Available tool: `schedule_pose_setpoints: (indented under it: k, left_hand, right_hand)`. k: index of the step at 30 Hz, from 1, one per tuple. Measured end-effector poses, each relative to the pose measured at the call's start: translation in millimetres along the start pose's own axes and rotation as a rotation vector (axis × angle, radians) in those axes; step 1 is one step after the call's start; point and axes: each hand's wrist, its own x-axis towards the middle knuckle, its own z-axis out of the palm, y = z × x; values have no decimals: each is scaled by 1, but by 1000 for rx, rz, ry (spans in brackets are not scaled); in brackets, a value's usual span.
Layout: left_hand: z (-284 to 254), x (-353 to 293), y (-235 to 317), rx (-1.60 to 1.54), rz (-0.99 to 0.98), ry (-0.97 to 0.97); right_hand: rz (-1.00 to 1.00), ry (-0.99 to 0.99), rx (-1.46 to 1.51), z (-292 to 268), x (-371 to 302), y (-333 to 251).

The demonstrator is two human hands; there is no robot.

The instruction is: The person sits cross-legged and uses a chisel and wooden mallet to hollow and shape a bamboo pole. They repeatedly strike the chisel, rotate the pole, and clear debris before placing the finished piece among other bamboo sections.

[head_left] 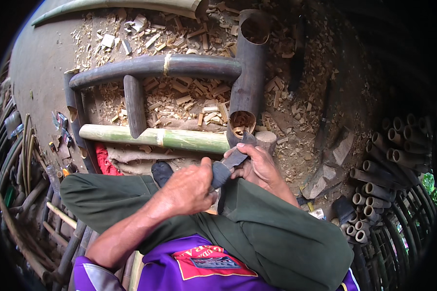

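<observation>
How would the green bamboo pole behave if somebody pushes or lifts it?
The green bamboo pole would probably stay stiff, being thick and straight. Its smooth, round sides suggest it may roll if loose, but I cannot tell whether the dark bamboo frame holds it.

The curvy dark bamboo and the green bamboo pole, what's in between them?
In the head view, a short dark bamboo piece lies between them, with pale wood chips scattered there too.

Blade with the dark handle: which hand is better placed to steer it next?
Left, most likely. The left hand is wrapped around the dark handle, while the right hand is farther up, at the blade, so it looks better suited to steadying.
</observation>
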Motion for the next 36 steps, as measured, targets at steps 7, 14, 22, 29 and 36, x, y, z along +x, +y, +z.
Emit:
schedule_pose_setpoints:
  k: [7,14,22,29,36]
  left_hand:
    - [82,26,33,-395,-129,157]
    - [111,35,35,-561,-80,265]
    - [109,6,-39,-685,-156,392]
    - [-31,-15,-8,-230,-288,573]
    - [-59,-8,66,398,40,612]
  right_hand:
    - [14,60,-459,-25,6,-34]
    - [-114,251,-826,-11,-9,-22]
    - [-181,143,-780,25,6,9]
    - [-192,-60,-203,55,28,-12]
    - [-254,-321,333,30,21,-6]
